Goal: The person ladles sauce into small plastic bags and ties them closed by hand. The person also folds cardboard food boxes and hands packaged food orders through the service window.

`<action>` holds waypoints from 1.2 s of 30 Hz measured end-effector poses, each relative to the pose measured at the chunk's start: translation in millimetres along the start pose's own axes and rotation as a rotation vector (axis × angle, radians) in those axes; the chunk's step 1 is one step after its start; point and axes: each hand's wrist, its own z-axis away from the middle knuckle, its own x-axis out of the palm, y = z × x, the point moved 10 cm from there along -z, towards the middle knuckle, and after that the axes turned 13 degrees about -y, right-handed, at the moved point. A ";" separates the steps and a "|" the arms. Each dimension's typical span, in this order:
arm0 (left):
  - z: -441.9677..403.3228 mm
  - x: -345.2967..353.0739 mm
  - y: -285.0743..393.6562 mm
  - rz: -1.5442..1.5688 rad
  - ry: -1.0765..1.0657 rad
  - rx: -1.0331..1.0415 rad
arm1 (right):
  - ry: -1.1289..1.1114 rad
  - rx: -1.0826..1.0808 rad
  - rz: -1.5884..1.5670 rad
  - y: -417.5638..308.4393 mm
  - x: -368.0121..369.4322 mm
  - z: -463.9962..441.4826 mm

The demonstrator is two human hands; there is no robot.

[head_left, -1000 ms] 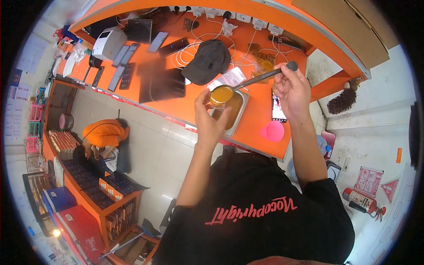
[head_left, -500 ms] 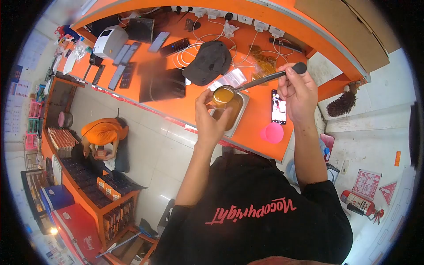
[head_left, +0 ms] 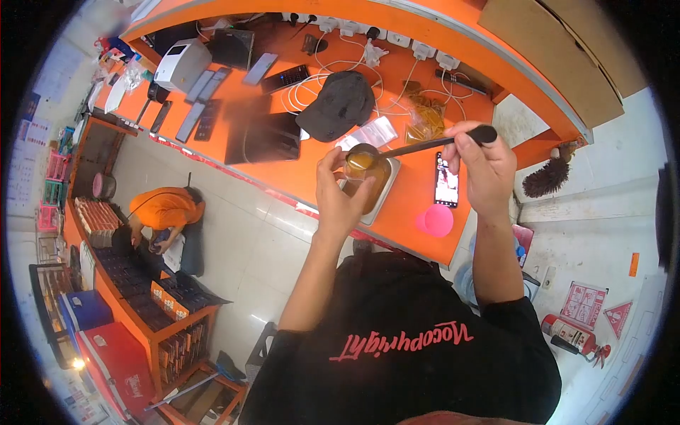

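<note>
Held in my left hand (head_left: 341, 198) is a clear plastic bag or cup (head_left: 356, 170); which of the two I cannot tell. My right hand (head_left: 483, 166) grips the dark handle of a ladle (head_left: 425, 145). The ladle's bowl is tipped at the mouth of the clear container, with orange-brown liquid in it. Directly beneath stands a metal tray (head_left: 386, 190) of brown liquid, partly hidden by my left hand. A pink cup (head_left: 435, 221) and a lit phone (head_left: 446, 180) are to the right on the orange counter (head_left: 404, 230).
A black cap (head_left: 336, 106), white cables and a plastic bag with orange-brown contents (head_left: 425, 119) lie farther back. Several phones, a tablet (head_left: 263, 138) and a white printer (head_left: 182, 65) are at the left. A person in orange (head_left: 166, 207) bends over beyond the counter.
My right hand has raised the ladle's handle end and moved slightly right, and the bowl has tipped further at the container. The person in orange has shifted their hands.
</note>
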 end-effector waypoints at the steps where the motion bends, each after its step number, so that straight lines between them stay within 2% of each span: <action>1: -0.2 1.0 -0.6 -0.011 -0.010 -0.001 | -0.015 0.008 0.033 -1.9 2.6 0.9; 16: -0.2 -0.8 -2.4 0.019 0.009 -0.021 | -0.303 -0.153 0.387 -41.3 44.0 0.4; 20: -1.7 -2.9 1.5 0.010 0.021 -0.004 | -0.317 -0.201 0.416 -47.1 47.9 -0.8; 29: -4.3 -1.9 0.5 0.025 0.006 -0.014 | -0.307 -0.159 0.414 -41.0 44.6 -2.5; 36: -3.9 -1.2 0.8 0.012 0.016 0.010 | -0.176 -0.014 0.236 -14.0 24.5 -1.7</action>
